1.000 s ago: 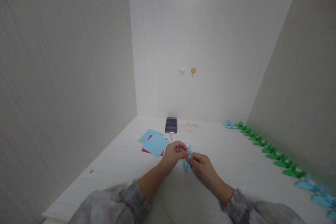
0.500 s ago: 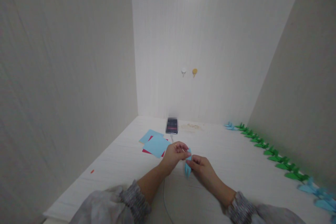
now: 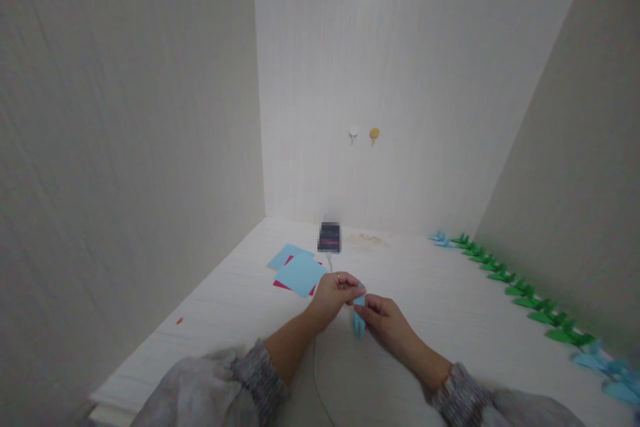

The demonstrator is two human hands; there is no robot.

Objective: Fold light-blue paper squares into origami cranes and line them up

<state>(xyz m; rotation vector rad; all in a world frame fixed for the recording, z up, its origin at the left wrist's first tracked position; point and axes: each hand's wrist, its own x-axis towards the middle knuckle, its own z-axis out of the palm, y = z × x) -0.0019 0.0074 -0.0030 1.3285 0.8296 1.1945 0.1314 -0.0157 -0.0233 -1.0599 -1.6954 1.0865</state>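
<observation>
A narrow folded piece of light-blue paper [image 3: 359, 324] is held upright over the table between both hands, its lower end split into two points. My left hand [image 3: 334, 295], with a ring on one finger, pinches its upper end between thumb and fingers. Lower down, my right hand [image 3: 383, 317] grips the same paper by its right edge with thumb and curled fingers. Parts of the folds are hidden behind the fingertips. Just left of my left hand lie square light-blue sheets [image 3: 301, 273] over red sheets [image 3: 283, 285].
A phone [image 3: 329, 238] lies near the back wall, with a white cable [image 3: 317, 373] running toward me. Folded green paper figures [image 3: 523, 290] line the right wall, with light-blue ones [image 3: 623, 383] at the ends. Two hooks [image 3: 375, 135] are on the wall. An orange scrap [image 3: 179, 321] lies left.
The view has shifted slightly. Both hands keep their grip on the paper, and its split lower points now show a little wider apart.
</observation>
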